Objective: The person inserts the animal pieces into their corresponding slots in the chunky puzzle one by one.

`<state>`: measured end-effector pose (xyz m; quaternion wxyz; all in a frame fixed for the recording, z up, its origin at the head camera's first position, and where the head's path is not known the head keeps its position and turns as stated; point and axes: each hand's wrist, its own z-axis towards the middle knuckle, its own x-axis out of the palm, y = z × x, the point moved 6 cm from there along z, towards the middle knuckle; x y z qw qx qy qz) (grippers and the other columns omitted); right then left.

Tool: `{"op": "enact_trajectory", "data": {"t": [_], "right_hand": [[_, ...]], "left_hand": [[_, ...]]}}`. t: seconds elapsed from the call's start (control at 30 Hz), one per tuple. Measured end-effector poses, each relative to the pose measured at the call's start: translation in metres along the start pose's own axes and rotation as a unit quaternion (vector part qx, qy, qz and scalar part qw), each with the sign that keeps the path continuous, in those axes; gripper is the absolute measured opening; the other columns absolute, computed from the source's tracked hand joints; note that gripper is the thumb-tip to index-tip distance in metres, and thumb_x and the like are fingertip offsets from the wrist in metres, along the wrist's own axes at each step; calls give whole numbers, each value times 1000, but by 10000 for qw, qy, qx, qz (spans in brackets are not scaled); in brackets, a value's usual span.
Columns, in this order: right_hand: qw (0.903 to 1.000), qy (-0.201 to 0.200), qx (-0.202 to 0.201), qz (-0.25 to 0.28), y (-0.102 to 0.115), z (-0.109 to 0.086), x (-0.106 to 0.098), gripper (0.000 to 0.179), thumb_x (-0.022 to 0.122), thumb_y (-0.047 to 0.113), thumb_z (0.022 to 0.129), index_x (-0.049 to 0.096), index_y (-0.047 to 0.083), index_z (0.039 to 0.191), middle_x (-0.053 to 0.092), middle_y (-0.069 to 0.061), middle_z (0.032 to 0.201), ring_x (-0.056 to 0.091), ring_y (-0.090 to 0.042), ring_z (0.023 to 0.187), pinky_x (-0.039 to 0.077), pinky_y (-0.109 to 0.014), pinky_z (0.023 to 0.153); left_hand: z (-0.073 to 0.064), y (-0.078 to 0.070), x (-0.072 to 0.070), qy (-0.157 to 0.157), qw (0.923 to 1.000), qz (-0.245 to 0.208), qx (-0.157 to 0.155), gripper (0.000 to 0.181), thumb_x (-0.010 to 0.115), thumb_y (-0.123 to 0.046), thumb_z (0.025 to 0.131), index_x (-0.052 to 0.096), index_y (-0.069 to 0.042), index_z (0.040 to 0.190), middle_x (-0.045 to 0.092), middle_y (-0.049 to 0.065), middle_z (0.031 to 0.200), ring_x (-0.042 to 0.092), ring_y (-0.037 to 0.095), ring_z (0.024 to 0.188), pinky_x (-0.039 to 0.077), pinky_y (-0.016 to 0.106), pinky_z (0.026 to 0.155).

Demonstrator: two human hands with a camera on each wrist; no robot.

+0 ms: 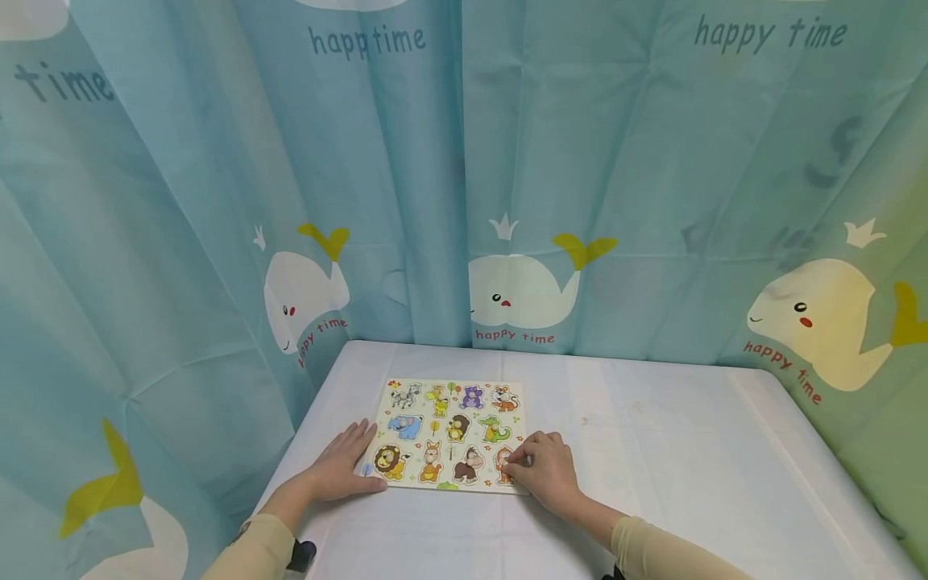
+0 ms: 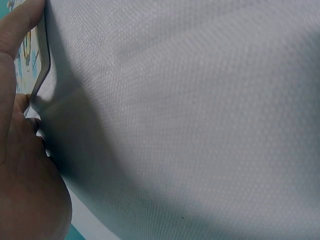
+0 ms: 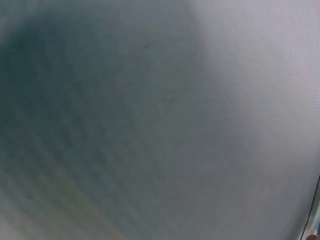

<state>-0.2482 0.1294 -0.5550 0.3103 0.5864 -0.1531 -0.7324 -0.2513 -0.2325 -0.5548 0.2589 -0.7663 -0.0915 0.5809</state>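
Observation:
A flat wooden animal puzzle board (image 1: 415, 485) lies on the table, its several pieces seated in their cutouts. My left hand (image 1: 339, 467) rests at the board's left side, thumb by the near corner and fingers extended along the edge. In the left wrist view, that hand (image 2: 30, 190) touches the board's rim (image 2: 43, 50). At the near right corner my right hand (image 1: 548, 474) pinches an orange animal puzzle piece (image 1: 502, 459), whose right part the fingers cover. The right wrist view catches only a sliver of the board (image 3: 313, 217) and a fingertip.
A white cloth covers the table (image 1: 652, 451). Blue curtains (image 1: 406, 161) printed with whales hang behind the table and along its left, and a greenish curtain (image 1: 892, 419) is on the right. A small black object (image 1: 301, 556) shows beside the left wrist.

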Motion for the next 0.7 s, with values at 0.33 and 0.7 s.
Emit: {"op": "enact_trajectory", "data": {"t": [0.33,0.7], "right_hand": [[9993,239,-17,-274,-1,1,-3,13,89,35,77,77,32,77,57,16,87,47,-16,95,40,-38,81],[9979,-132,115,-631,-40,-4,-60,22,77,34,92,80,16,104,69,-4,107,54,-34,111,44,-56,91]], "left_hand": [[1,0,-1,70,10000,-37,-30,115,81,-60,78,27,-3,161,17,22,168,9,45,154,12,65,122],[-2,8,-8,-279,9992,-193,-226,90,55,-59,100,24,-1,161,18,22,168,11,46,153,12,64,122]]}}
